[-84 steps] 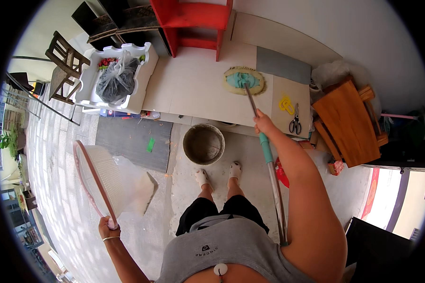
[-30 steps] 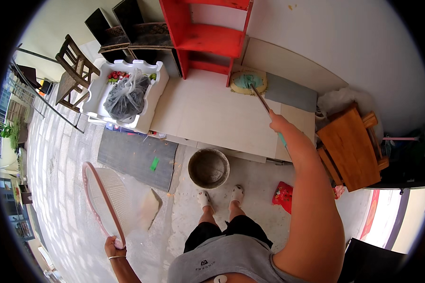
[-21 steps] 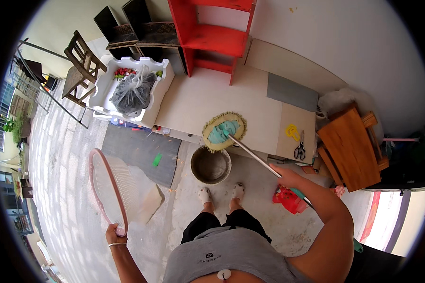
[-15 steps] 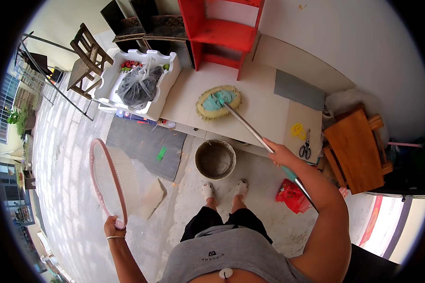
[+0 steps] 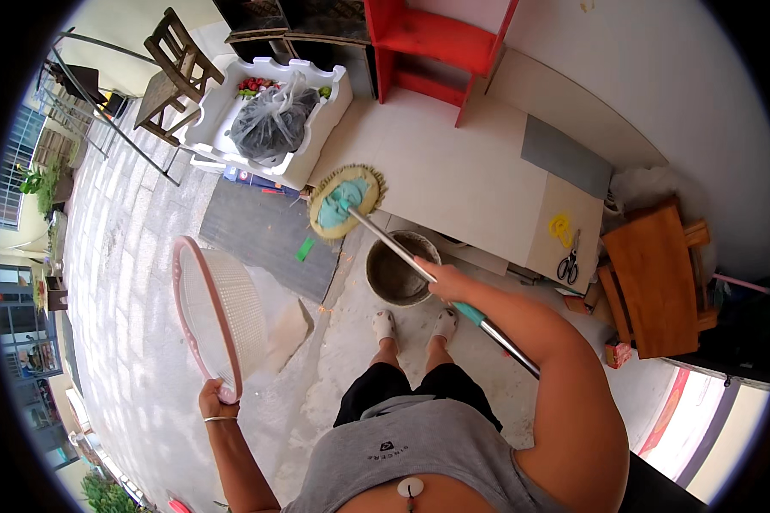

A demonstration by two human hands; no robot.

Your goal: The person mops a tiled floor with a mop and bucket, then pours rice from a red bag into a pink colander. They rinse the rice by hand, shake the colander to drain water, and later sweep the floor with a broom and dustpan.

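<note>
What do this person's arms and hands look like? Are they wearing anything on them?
No sleeves show on the left arm or right arm. The left hand and right hand are gloveless. A thin, pale bracelet circles the left wrist.

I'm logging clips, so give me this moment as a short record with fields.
Left hand: grips pink-rimmed basket
Right hand: grips mop pole
Mop head: yellowish fringe, teal centre; contact below unclear
Floor: round bucket ahead of the feet
Platform: scissors, red shelf
Crate: white, holding a dark bag
</note>
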